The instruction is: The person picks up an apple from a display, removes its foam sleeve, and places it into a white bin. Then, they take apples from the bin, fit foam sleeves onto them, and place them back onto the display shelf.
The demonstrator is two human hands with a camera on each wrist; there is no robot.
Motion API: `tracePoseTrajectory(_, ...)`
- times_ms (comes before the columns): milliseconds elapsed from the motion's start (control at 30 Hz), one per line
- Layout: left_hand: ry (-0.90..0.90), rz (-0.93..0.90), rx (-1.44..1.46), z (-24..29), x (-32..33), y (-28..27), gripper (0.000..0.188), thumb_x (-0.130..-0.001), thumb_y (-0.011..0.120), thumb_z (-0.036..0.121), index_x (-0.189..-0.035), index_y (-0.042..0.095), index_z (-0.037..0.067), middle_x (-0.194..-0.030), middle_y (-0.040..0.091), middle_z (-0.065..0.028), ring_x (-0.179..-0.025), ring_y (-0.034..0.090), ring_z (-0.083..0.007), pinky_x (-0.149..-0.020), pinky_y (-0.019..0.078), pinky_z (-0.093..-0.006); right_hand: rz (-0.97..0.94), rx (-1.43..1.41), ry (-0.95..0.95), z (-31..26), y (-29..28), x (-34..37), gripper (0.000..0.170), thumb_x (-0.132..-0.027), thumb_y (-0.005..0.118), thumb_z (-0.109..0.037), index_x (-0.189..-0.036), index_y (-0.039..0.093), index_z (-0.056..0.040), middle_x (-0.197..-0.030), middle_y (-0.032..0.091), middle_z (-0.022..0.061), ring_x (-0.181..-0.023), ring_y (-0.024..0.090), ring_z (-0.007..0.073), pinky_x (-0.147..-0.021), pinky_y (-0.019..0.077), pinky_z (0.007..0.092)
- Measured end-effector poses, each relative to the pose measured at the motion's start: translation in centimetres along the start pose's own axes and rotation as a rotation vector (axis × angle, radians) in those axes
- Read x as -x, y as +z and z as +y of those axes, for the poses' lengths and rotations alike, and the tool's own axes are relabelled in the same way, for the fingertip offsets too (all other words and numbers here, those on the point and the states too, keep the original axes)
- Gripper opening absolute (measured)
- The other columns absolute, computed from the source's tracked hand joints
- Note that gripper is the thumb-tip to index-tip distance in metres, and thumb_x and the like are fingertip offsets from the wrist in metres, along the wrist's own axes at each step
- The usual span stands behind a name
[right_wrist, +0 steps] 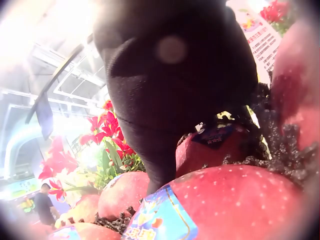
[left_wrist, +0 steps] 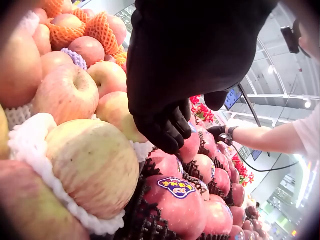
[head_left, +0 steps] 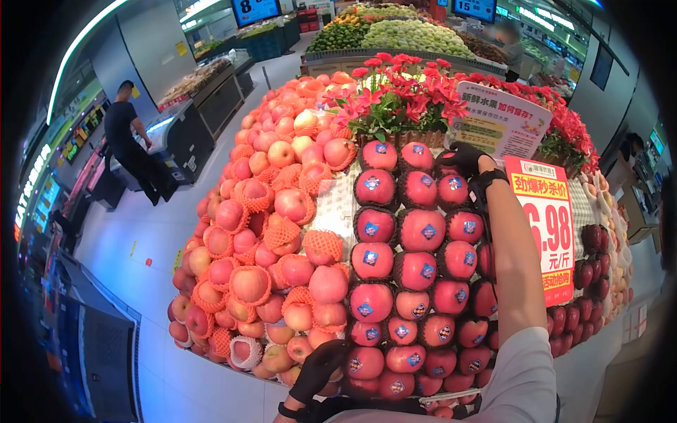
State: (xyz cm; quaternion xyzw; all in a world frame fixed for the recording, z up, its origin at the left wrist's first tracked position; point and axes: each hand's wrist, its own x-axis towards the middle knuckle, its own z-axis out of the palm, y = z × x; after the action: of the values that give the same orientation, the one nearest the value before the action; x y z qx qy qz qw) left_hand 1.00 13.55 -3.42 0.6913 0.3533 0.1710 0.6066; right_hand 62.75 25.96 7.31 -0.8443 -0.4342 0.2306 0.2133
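At the far left of the head view, a person in dark clothing [head_left: 125,134] stood beside a low display case [head_left: 182,151]. To the right rose a heap of pink-red apples [head_left: 233,215], unevenly piled, many wrapped in orange foam nets [head_left: 282,233] and a few in white ones. At the heap's near right edge lay the black-gloved left hand [head_left: 319,370]; its fingers were loosely curled, nothing being visible within them, and their tips lay against or just beside the first of the stickered red apples [head_left: 423,231]. These apples occupied the middle of the display, set in close rows and seated in black foam nets [head_left: 396,248], most bearing a blue label. Behind their far end stood red artificial-looking flowers [head_left: 402,99]. The black-gloved right hand [head_left: 462,158] bent down over the far right corner of the rows; in its wrist view one digit ran beside a labelled apple [right_wrist: 197,155] beneath the palm, though whether the fingers gripped it could not be told. Farther right followed a printed information board [head_left: 499,121], tilted, then a red-and-yellow price placard [head_left: 546,229] and, beyond it, rows of darker red apples [head_left: 580,321].
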Motion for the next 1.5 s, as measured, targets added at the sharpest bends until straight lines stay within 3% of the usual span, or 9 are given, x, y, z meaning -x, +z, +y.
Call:
tracePoseTrajectory(300, -0.025, -0.052, 0.026, -0.5, 0.5, -0.5, 0.035, -0.096, 0.058, 0.013, -0.129, 0.057, 0.001, -0.121, 0.065, -0.0102, -0.110, 0.061, -0.0186, -0.096, 0.0482, -0.0310, 0.142, 0.138, -0.090, 2.1, -0.7, -2.0, 0.061, -0.087, 0.061, -0.051, -0.122, 0.062, -0.0014, -0.109, 0.067, 0.0204, -0.093, 0.066, 0.0288, -0.084, 0.0508, 0.0395)
tracePoseTrajectory(500, 0.057, 0.036, 0.002, -0.6, 1.3, -1.2, 0.022, -0.098, 0.053, 0.017, -0.098, 0.066, -0.001, -0.092, 0.067, -0.0056, -0.088, 0.064, -0.0164, -0.080, 0.0502, -0.0301, 0.488, 0.407, -0.365, 3.2, -1.7, -0.5, 0.037, -0.093, 0.052, -0.033, -0.102, 0.068, 0.0001, -0.108, 0.066, 0.0233, -0.099, 0.063, 0.0394, -0.086, 0.0495, 0.0452)
tracePoseTrajectory(700, 0.079, 0.085, 0.263, -2.8, 2.0, -2.6, 0.028, -0.098, 0.049, 0.016, -0.074, 0.053, 0.003, -0.071, 0.051, 0.0017, -0.065, 0.047, -0.0091, -0.059, 0.0382, -0.0257, 0.618, 0.276, -0.160, 1.1, -3.8, 5.2, 0.024, -0.087, 0.054, -0.023, -0.086, 0.066, -0.0024, -0.090, 0.066, 0.0234, -0.089, 0.064, 0.0408, -0.079, 0.0519, 0.0480)
tracePoseTrajectory(733, 0.123, 0.097, 0.256, -2.7, 2.1, -2.7, 0.027, -0.097, 0.050, 0.018, -0.073, 0.053, 0.004, -0.071, 0.048, 0.0027, -0.064, 0.044, -0.0071, -0.057, 0.0362, -0.0246, 0.717, 0.742, -0.384, 2.5, -3.9, 5.2, 0.019, -0.084, 0.056, -0.018, -0.083, 0.065, -0.0024, -0.086, 0.064, 0.0247, -0.083, 0.065, 0.0414, -0.073, 0.0532, 0.0481)
tracePoseTrajectory(900, 0.624, 0.221, -0.162, -6.4, 1.9, -3.9, 0.007, -0.085, 0.056, 0.003, -0.081, 0.061, 0.002, -0.077, 0.059, -0.0055, -0.070, 0.059, -0.0165, -0.062, 0.0472, -0.0281, 0.683, 0.745, -0.559, 4.4, -3.2, 10.2, 0.010, -0.081, 0.056, -0.009, -0.084, 0.063, -0.0023, -0.077, 0.063, 0.0239, -0.073, 0.064, 0.0408, -0.063, 0.0508, 0.0477)
tracePoseTrajectory(1000, 0.297, 0.013, 0.209, -6.3, 2.3, -5.1, 0.016, -0.088, 0.055, 0.009, -0.075, 0.061, 0.001, -0.069, 0.056, -0.0042, -0.065, 0.057, -0.0148, -0.058, 0.0445, -0.0257, 0.636, 0.848, -0.572, 4.8, -2.1, 13.9, 0.003, -0.075, 0.058, -0.005, -0.073, 0.058, -0.0019, -0.072, 0.059, 0.0225, -0.072, 0.063, 0.0386, -0.062, 0.0485, 0.0464)
tracePoseTrajectory(1133, 0.260, 0.013, 0.287, -5.4, 2.5, -5.3, 0.025, -0.091, 0.050, 0.012, -0.070, 0.058, 0.001, -0.065, 0.054, -0.0025, -0.059, 0.052, -0.0119, -0.054, 0.0406, -0.0258, 0.704, 0.752, -0.624, 5.9, 0.1, 19.6, 0.009, -0.071, 0.060, -0.005, -0.063, 0.056, -0.0039, -0.066, 0.058, 0.0209, -0.065, 0.059, 0.0393, -0.061, 0.0452, 0.0462)
tracePoseTrajectory(1200, 0.439, 0.047, 0.091, -7.5, 2.0, -5.7, 0.028, -0.092, 0.050, 0.014, -0.069, 0.057, 0.001, -0.065, 0.054, -0.0016, -0.059, 0.051, -0.0112, -0.054, 0.0400, -0.0260, 0.676, 0.866, -0.521, 6.2, 1.2, 22.3, 0.010, -0.072, 0.060, -0.004, -0.062, 0.063, -0.0053, -0.064, 0.061, 0.0197, -0.061, 0.062, 0.0371, -0.060, 0.0491, 0.0447)
tracePoseTrajectory(1500, 0.278, -0.088, 0.389, -5.5, 2.7, -7.3, 0.029, -0.096, 0.048, 0.018, -0.072, 0.056, 0.004, -0.066, 0.049, 0.0020, -0.060, 0.046, -0.0072, -0.054, 0.0347, -0.0238, 0.593, 0.711, -0.282, 11.9, 11.6, 34.8, 0.004, -0.070, 0.062, -0.007, -0.068, 0.062, -0.0052, -0.066, 0.060, 0.0189, -0.062, 0.062, 0.0357, -0.058, 0.0481, 0.0443)
